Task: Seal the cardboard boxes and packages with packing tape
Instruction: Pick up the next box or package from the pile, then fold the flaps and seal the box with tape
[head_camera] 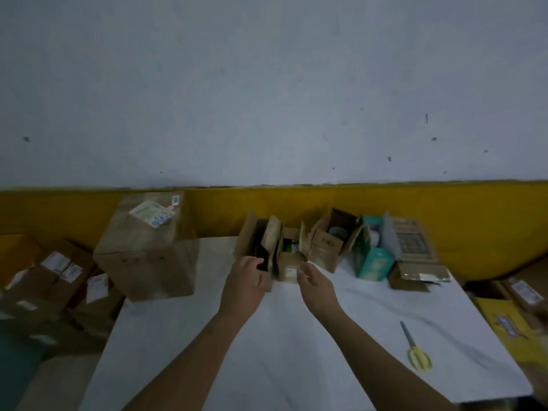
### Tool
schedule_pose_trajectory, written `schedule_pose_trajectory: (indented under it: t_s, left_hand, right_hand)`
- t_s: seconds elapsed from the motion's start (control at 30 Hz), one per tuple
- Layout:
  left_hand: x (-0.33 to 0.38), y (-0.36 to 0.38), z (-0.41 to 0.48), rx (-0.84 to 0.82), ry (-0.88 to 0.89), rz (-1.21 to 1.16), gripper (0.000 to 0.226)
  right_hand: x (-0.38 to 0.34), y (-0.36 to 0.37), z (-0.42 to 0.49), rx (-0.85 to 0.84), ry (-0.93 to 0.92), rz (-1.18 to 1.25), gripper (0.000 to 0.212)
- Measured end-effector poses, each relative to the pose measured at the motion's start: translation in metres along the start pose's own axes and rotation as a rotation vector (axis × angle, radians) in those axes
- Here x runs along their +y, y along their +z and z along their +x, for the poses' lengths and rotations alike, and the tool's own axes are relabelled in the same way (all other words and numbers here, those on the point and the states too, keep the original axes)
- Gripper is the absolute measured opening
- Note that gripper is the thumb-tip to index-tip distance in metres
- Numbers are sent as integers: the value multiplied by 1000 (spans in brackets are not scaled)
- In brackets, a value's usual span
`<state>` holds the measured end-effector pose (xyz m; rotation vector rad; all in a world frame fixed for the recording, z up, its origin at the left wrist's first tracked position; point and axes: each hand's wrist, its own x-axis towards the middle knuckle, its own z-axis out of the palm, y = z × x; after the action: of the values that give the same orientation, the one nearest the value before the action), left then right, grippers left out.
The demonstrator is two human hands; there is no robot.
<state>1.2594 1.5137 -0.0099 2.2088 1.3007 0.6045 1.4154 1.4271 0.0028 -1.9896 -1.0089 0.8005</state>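
Note:
Two small open cardboard boxes stand side by side at the far middle of the white table [267,336]. My left hand [246,277] is on the near face of the left box [252,235], fingers curled against it by something dark inside. My right hand [314,281] reaches to the front of the right small box [292,262], fingers relaxed and just short of it or touching; I cannot tell which. That box holds something green. No tape roll is in view.
A tall closed box [148,247] with a label stands at the left. More open boxes [332,241], a teal carton [372,262] and a flattened box [415,250] sit at the right. Yellow-handled scissors [415,350] lie near right. Stacked parcels [53,277] crowd the left floor.

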Motion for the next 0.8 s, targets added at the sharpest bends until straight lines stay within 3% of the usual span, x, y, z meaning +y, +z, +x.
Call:
schedule_pose_trajectory:
  t_s: [0.17, 0.33, 0.47, 0.63, 0.8]
  left_hand:
    - [-12, 35, 13, 64, -156, 65, 40]
    - [-33, 106, 63, 190, -279, 150, 41]
    - [-70, 175, 90, 225, -387, 178, 34]
    - [-125, 205, 95, 458, -201, 132, 22]
    - [-174, 184, 76, 586, -126, 53, 30]
  right_hand:
    - [22, 8, 46, -125, -153, -63, 34]
    - [62, 47, 112, -127, -309, -39, 20]
    - [130, 92, 146, -88, -441, 23, 30]
    - [187, 146, 161, -81, -605, 74, 37]
    - [212, 181, 163, -27, -647, 117, 33]
